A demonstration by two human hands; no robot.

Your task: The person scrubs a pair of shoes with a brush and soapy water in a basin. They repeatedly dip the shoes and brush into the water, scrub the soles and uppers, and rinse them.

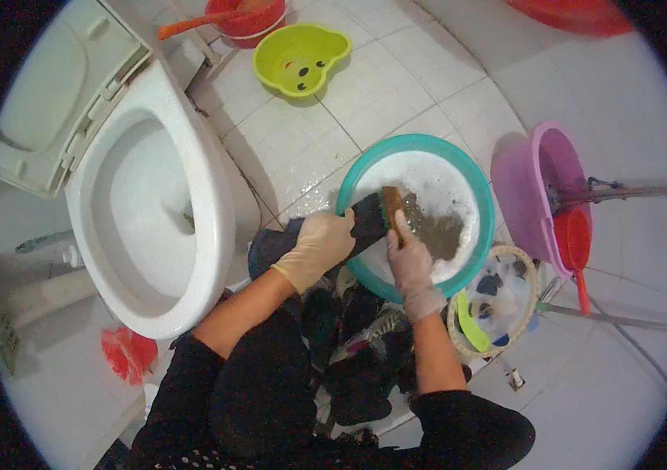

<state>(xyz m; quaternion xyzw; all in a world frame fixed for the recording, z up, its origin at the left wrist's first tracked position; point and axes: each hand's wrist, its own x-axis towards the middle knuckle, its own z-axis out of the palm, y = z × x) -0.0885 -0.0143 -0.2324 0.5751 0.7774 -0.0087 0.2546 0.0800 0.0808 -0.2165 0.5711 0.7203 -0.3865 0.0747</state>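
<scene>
My left hand (319, 244), in a pale rubber glove, grips a dark shoe or boot (369, 223) whose end reaches over the left rim of a teal plastic basin (477, 176). The rest of the dark item hangs outside, at left, partly hidden by that hand. My right hand (413, 264), in a thin pale glove, holds a wooden scrub brush (392, 211). Its green bristles touch the dark item. White foam (427, 167) and murky brownish water (442, 235) lie in the basin.
A white toilet (207, 235) with raised lid stands left. Behind are a green bear-shaped basin (275, 59) and a red bucket (254, 29). At right stand a pink tub (516, 188) with a red dipper (574, 241) and a round bin (530, 294). Dark shoes (360, 382) lie near my legs.
</scene>
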